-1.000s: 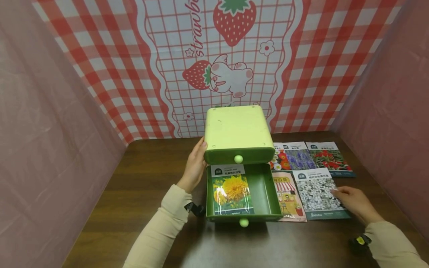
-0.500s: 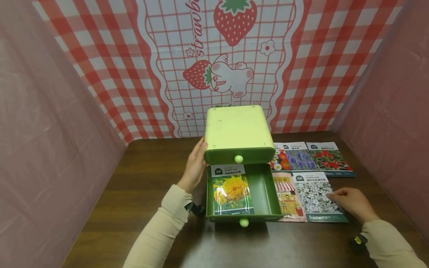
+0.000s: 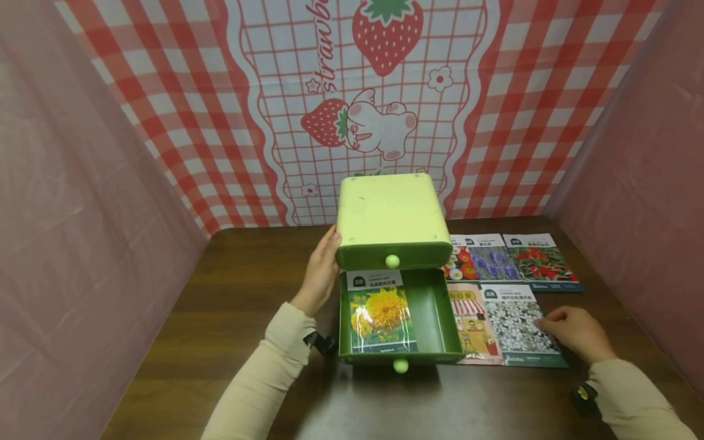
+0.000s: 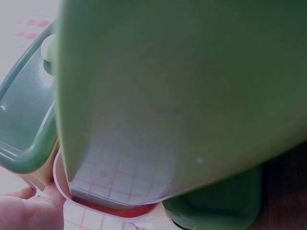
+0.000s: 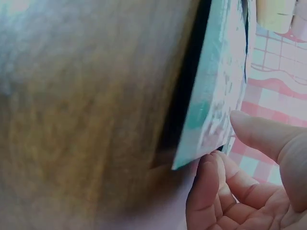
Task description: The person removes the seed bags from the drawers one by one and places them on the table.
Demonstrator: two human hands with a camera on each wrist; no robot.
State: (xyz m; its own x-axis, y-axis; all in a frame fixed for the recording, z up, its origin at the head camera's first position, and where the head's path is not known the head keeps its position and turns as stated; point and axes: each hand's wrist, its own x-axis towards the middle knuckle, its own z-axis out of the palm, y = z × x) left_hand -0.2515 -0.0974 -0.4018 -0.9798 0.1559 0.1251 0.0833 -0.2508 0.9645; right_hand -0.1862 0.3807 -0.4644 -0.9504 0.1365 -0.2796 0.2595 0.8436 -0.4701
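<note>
My left hand (image 3: 319,273) rests against the left side of a light-green two-drawer box (image 3: 392,208), its fingers along the wall. The box's lower drawer (image 3: 437,311) is pulled out, and a seed packet with a yellow flower (image 3: 381,311) lies inside at the left. In the left wrist view, the drawer's side fills most of the picture. To the right, my right hand (image 3: 577,333) pinches the right edge of a white-flower seed packet (image 3: 519,327). The right wrist view shows the thumb over this packet (image 5: 218,91) and the fingers under its edge.
A pink seed packet (image 3: 475,324) lies between the drawer and the white-flower one, partly hidden by the drawer. Behind them lie packets with purple flowers (image 3: 495,263), red flowers (image 3: 541,263) and orange-white flowers (image 3: 459,266). A checked cloth (image 3: 517,122) hangs behind the table (image 3: 236,330).
My right hand has moved slightly left and toward me with the white-flower seed packet, which now lies straighter beside the pink one. My left hand and the drawer box have stayed in place.
</note>
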